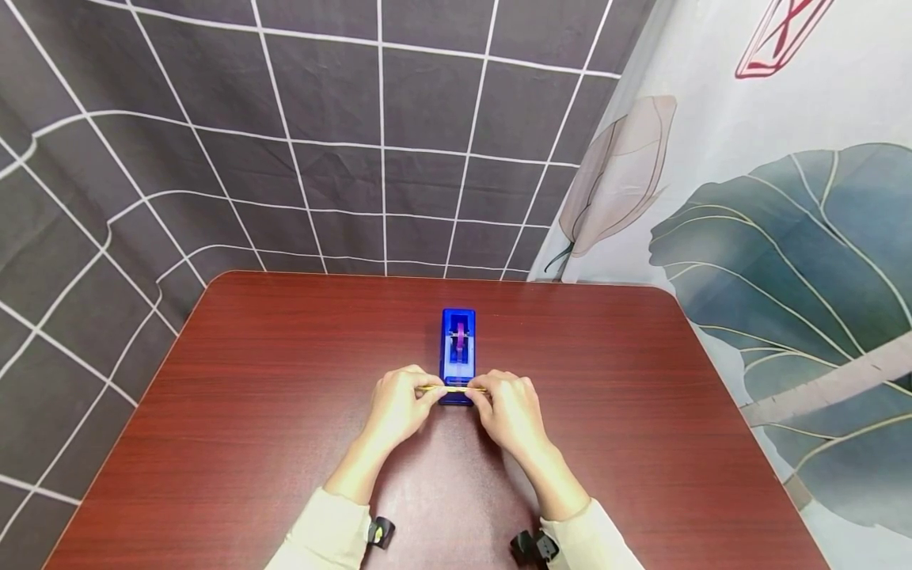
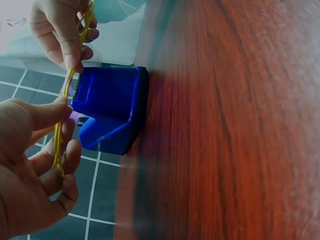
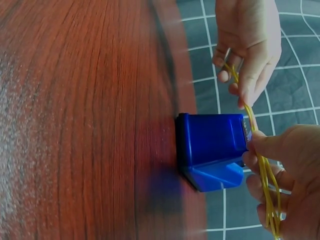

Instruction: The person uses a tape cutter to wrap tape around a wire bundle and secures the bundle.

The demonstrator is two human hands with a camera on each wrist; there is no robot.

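A bundle of thin yellow strands (image 1: pixel 456 389) is stretched crosswise over the front end of a blue tape dispenser (image 1: pixel 458 370). My left hand (image 1: pixel 399 404) pinches it between thumb and fingers on one side, and my right hand (image 1: pixel 509 408) does the same on the other. In the left wrist view, the strands (image 2: pixel 58 140) fork at the end below my left thumb. Loose loops of the strands (image 3: pixel 270 192) hang across my right fingers in the right wrist view. The dispenser's toothed edge (image 2: pixel 76 85) lies right by the bundle; whether they touch, I cannot tell.
Inside the dispenser sits a purple tape roll (image 1: pixel 461 336). It stands on a reddish-brown wooden table (image 1: pixel 285 380). A grey curtain with white grid lines (image 1: pixel 335 103) hangs behind, and a leaf-patterned white curtain (image 1: pixel 712 261) hangs at the right.
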